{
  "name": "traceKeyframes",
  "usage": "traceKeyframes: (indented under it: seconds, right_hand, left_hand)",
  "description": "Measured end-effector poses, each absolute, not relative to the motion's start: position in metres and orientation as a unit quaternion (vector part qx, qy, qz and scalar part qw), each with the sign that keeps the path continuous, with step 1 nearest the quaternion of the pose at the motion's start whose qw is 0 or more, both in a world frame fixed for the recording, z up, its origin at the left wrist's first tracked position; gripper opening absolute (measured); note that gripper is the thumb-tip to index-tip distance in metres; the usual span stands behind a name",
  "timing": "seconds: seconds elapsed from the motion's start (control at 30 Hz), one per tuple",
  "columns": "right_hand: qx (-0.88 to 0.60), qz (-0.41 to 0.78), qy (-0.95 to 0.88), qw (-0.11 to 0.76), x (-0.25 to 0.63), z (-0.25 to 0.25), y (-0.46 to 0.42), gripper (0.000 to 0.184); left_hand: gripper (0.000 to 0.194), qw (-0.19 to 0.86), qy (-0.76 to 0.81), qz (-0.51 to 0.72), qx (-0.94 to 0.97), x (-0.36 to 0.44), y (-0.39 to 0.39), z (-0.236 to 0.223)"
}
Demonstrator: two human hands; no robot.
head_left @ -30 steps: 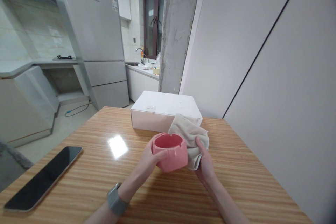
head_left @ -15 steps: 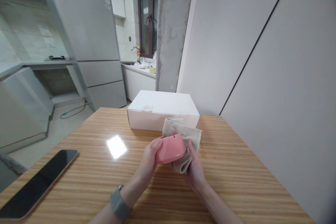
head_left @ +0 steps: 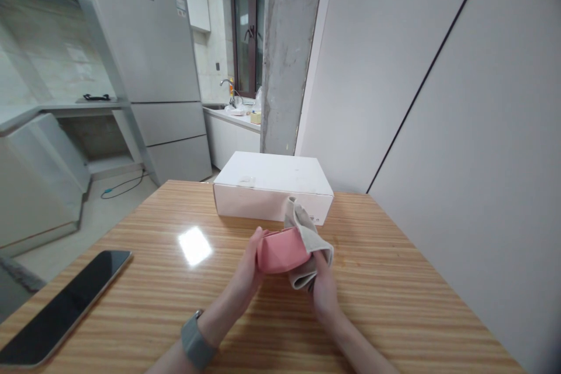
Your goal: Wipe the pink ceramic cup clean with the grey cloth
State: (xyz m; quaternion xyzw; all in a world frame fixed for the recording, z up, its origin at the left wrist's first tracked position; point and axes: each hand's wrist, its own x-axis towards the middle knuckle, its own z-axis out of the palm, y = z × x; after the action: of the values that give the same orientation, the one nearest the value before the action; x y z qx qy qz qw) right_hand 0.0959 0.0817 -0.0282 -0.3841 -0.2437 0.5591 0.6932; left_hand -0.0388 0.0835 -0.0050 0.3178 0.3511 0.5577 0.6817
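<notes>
A small pink case with rounded corners is held up over the table, tilted so a seam shows along its upper edge. My left hand grips its left end, the thumb on top. Around the right end of the case lies a light grey cloth, pinched in my right hand and pressed against the case. The cloth hangs in folds above and below my right fingers, which it partly hides.
A white cardboard box sits at the far side of the wooden table, just behind my hands. At the near left lies a black-screened phone. A grey watch band circles my left wrist. A fridge stands beyond the table.
The pink case has turned so that its seamed edge faces up more. The cloth's top has folded inward over the right end, and my right hand has shifted slightly down with it.
</notes>
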Motion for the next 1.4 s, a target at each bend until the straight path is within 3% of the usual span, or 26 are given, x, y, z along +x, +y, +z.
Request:
traceKeyframes:
  seconds: [0.17, 0.33, 0.47, 0.73, 0.9, 1.13, 1.27, 1.4]
  right_hand:
    - [-0.337, 0.661, -0.173, 0.647, 0.102, -0.013, 0.090, 0.034]
    - [-0.312, 0.714, -0.171, 0.603, 0.107, -0.010, 0.091, 0.033]
    - [-0.318, 0.728, -0.148, 0.589, 0.111, -0.009, 0.092, 0.034]
    - [-0.332, 0.664, -0.195, 0.642, 0.105, -0.009, 0.083, 0.037]
    - [-0.366, 0.550, -0.267, 0.702, 0.098, -0.030, 0.081, 0.028]
    - [-0.361, 0.554, -0.205, 0.721, 0.098, -0.022, 0.092, 0.030]
    - [-0.340, 0.573, -0.195, 0.720, 0.104, -0.011, 0.092, 0.031]
    - [-0.290, 0.625, -0.209, 0.694, 0.104, -0.004, 0.090, 0.027]
  left_hand:
    - [0.057, 0.693, 0.343, 0.531, 0.346, -0.041, 0.085, -0.014]
    - [0.078, 0.658, 0.360, 0.529, 0.397, -0.035, 0.081, -0.022]
    - [0.074, 0.643, 0.373, 0.523, 0.417, -0.031, 0.080, -0.018]
    - [0.088, 0.593, 0.423, 0.564, 0.388, -0.029, 0.079, -0.013]
    - [0.083, 0.571, 0.449, 0.586, 0.359, -0.028, 0.083, -0.020]
    - [0.081, 0.635, 0.400, 0.572, 0.331, -0.027, 0.080, -0.025]
    - [0.093, 0.586, 0.428, 0.568, 0.389, -0.023, 0.077, -0.023]
    - [0.082, 0.532, 0.442, 0.570, 0.444, -0.023, 0.078, -0.021]
